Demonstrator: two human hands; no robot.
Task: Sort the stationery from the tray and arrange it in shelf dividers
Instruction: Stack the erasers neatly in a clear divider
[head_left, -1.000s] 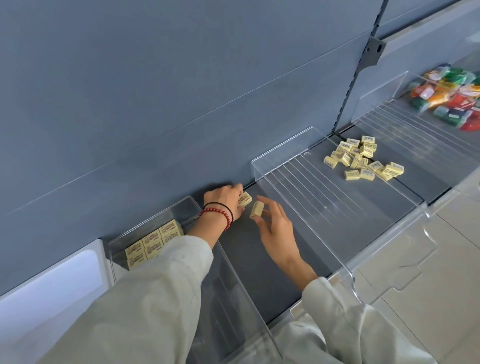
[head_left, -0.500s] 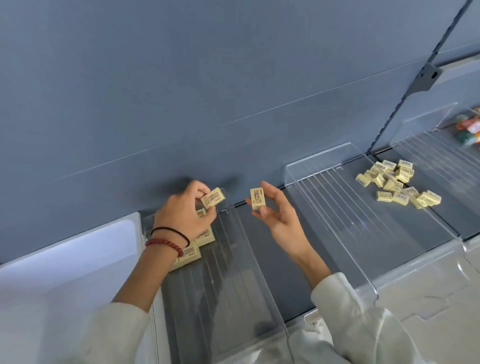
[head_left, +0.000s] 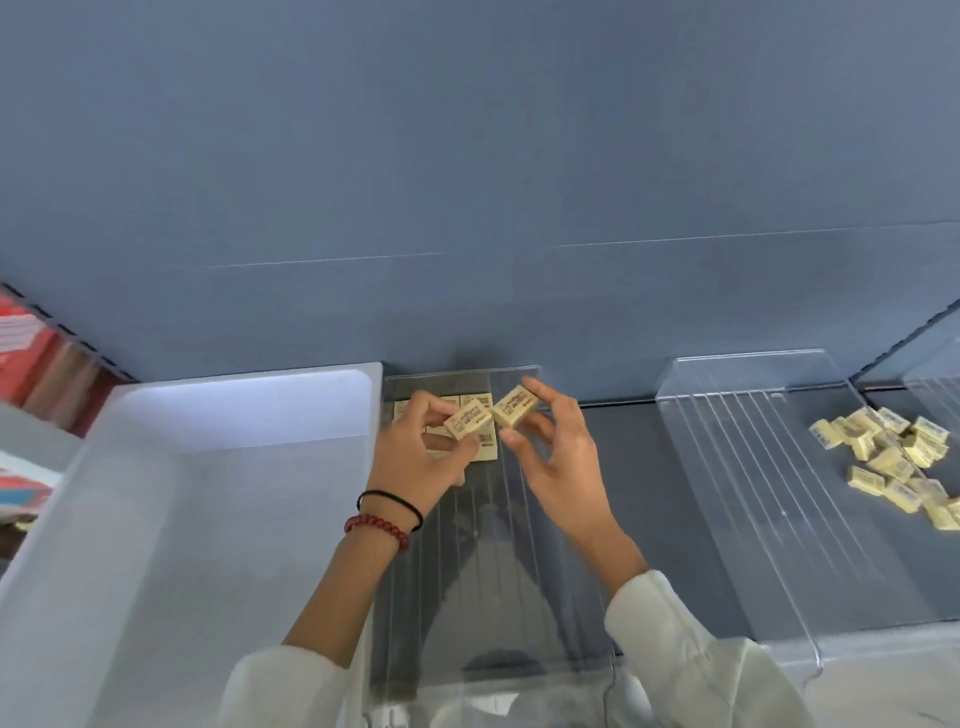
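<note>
Left grip pinches the left eraser, right grip the right eraser alongside

Only one view exists: a wide-angle camera on the person's head. It faces forward and steeply down, near the clear ribbed plastic shelf divider at the centre. Behind this divider, the flat blue-grey back wall fills the upper half. To the left of the divider lies the white plastic tray.
</note>
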